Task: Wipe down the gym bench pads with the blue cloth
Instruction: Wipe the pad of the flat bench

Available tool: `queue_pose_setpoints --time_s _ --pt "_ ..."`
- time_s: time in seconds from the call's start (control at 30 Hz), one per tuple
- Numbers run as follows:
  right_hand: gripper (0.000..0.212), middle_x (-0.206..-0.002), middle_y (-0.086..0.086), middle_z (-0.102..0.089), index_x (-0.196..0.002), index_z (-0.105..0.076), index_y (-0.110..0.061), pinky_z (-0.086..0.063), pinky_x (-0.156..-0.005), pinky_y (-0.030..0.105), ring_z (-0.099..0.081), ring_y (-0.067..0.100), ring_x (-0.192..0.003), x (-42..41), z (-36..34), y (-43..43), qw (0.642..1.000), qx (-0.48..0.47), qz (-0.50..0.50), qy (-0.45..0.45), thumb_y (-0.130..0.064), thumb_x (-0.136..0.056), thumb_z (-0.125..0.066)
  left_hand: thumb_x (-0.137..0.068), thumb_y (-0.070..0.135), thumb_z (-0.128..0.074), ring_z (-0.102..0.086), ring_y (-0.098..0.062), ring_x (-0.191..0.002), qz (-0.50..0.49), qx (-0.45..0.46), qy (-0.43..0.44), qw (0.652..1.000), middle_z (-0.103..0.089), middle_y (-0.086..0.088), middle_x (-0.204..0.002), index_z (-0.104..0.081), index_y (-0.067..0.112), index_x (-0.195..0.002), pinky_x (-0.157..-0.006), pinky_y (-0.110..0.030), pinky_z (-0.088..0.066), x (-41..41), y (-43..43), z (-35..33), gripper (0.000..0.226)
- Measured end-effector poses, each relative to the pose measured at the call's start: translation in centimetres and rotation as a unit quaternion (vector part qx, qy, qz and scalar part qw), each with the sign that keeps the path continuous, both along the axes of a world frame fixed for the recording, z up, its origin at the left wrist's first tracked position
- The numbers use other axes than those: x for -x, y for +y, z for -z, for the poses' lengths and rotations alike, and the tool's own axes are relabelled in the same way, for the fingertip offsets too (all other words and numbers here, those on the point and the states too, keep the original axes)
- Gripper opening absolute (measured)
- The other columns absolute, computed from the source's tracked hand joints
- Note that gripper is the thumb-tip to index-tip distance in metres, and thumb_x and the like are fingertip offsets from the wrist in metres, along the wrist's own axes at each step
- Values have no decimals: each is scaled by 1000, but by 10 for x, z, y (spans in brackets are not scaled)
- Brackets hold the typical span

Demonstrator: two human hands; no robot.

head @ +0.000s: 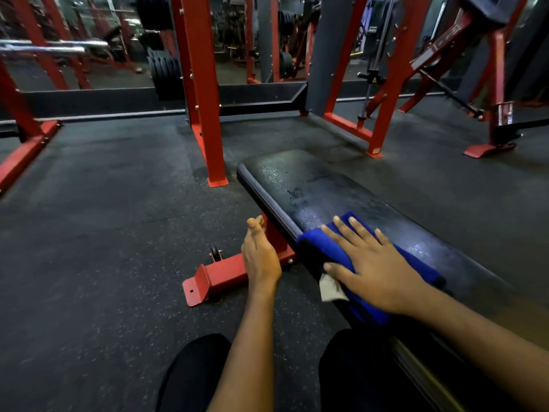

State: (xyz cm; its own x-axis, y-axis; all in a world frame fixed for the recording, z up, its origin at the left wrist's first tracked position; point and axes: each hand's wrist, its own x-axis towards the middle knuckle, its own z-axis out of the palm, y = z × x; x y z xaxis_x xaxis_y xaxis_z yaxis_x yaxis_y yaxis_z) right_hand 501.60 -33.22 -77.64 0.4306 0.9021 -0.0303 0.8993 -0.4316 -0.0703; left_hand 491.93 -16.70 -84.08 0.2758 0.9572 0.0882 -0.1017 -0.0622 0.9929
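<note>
Now | R hand [377, 269] flat on blue cloth [322, 246] | L hand [261, 258] open, prob. empty

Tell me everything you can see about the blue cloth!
The blue cloth is deep blue and soft-looking, bunched into thick folds. It lies over the near edge of the black bench pad, partly hanging down the side. A pale tag pokes out beside the thumb. The right hand presses flat on it with straight fingers.
</note>
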Motion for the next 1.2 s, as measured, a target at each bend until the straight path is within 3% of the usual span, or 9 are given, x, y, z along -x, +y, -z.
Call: queue_pose_setpoints --time_s 0.07,0.23,0.37,0.53,0.7,0.83,1.0,1.2 --pt "85 -164 -14 10 -154 2 -45 -1 -123 46 13 11 -151 1 1 4 1000 5 3 -14 -77 -75 -3 -103 51 -16 -51 -18 -129 -7 -8 6 1000 -56 -6 -139 -55 12 -137 -114 -40 -35 1 1 3 65" --pt "69 -167 -4 1 -157 -7 -39 -8 -121 53 3 21 -153 -25 4 100 999 -11 17 -27 -63 -97 -31 -101 55 -15 -49 -19 -131 -15 -18 26 999 -54 -5 -142 -52 15 -140 -114 -46 -33 9 12 10 67" --pt "70 -167 -2 -1 -158 -11 -34 -6 -119 55 2 22 -153 -44 0 169 999 -3 34 11 -61 -97 -33 -99 57 -15 -48 -18 -132 -20 -17 15 1000 -54 -3 -142 -51 16 -141 -115 -45 -33 19 17 14 69" --pt "70 -166 -6 2 -158 -6 -37 -3 -122 50 5 17 -153 -29 3 115 1000 -16 5 -1 -61 -98 -33 -96 61 -13 -45 -18 -135 3 -12 19 1000 -51 -6 -145 -49 17 -143 -117 -44 -29 13 22 13 74" --pt "82 -161 -20 11 -155 0 -45 0 -124 43 12 8 -151 -8 1 41 1000 -1 13 -4 -76 -80 -9 -104 48 -15 -22 -7 -146 79 -24 29 996 -27 4 -159 -31 17 -153 -119 -23 -13 -13 44 2 60" --pt "66 -166 -12 3 -157 -7 -41 -7 -123 48 5 14 -153 -33 5 95 999 -18 51 -8 -63 -98 -28 -105 46 -15 -9 -6 -149 114 -20 58 992 -12 2 -163 -17 14 -156 -120 -22 -5 -36 60 1 60" --pt "65 -166 -6 -2 -158 -12 -35 -6 -120 51 2 19 -153 -81 -1 171 993 -15 112 29 -58 -100 -31 -105 45 -15 -6 -6 -149 132 -17 64 989 -8 3 -164 -13 15 -157 -118 -20 -3 -41 59 3 60" --pt "66 -166 -8 3 -158 -6 -37 -2 -123 46 5 14 -153 -42 2 97 996 -27 79 8 -59 -100 -30 -106 45 -14 -7 -17 -151 148 -51 145 977 -3 4 -164 -7 19 -158 -119 -27 -3 -37 58 -1 59"
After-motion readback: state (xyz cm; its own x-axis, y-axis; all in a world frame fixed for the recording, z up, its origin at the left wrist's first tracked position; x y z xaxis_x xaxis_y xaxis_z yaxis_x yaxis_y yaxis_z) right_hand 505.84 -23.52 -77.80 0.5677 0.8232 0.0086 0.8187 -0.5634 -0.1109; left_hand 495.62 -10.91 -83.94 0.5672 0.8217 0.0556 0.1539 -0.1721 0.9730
